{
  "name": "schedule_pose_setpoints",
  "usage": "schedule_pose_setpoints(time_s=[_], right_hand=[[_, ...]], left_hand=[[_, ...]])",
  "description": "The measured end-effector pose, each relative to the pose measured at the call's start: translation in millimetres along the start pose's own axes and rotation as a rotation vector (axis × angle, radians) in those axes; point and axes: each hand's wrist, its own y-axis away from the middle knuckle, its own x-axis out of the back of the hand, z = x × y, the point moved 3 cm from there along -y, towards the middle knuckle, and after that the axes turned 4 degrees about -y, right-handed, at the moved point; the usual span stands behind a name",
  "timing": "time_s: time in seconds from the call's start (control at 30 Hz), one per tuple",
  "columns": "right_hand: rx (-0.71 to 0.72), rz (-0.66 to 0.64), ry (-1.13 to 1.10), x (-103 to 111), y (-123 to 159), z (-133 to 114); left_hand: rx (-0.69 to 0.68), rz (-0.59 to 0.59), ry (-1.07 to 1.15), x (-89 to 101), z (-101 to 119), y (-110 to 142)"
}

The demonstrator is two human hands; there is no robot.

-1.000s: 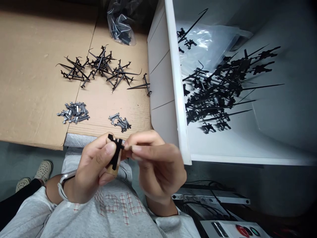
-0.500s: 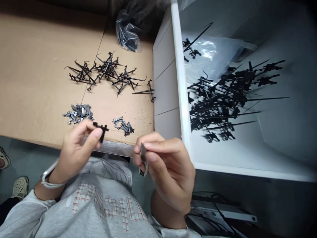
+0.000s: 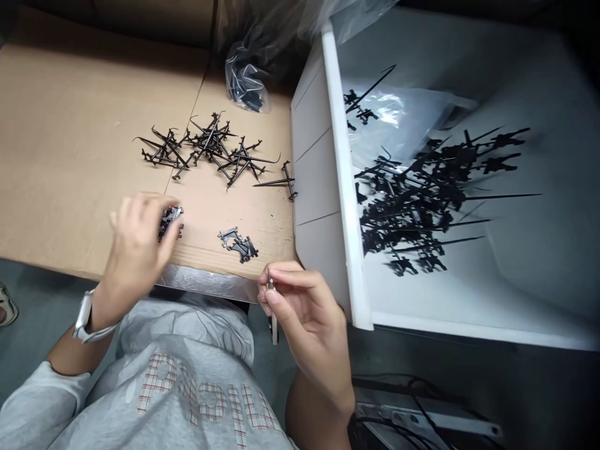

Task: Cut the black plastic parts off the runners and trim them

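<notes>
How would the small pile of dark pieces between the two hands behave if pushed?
The dark pieces lie flat, so they would probably slide on the cardboard rather than roll. They overlap and have knobbed ends, so several may drag together. Crisp, straight edges suggest stiffness.

Grey floor below a cardboard-covered table, shadowy toward the back.

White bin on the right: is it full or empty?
Partly filled: black parts lie heaped inside the white bin, while much of its white inner surface shows around them.
</notes>
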Motion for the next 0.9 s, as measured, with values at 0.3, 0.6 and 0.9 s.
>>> schedule_pose_setpoints(time_s=[0.3, 0.6, 0.9], right_hand=[[-0.013, 0.083, 0.015, -0.7, 20.8, 7.1], [0.019, 0.127, 0.028, -8.4, 13.1, 3.8], [0.122, 0.009, -0.050, -25.9, 2.3, -9.6]], left_hand=[[-0.241, -0.429, 0.106, -42.2, 47.5, -27.5], [-0.215, -0.457, 0.509, -13.9, 40.2, -15.3], [-0.131, -0.427, 1.150, -11.0, 42.3, -12.1]])
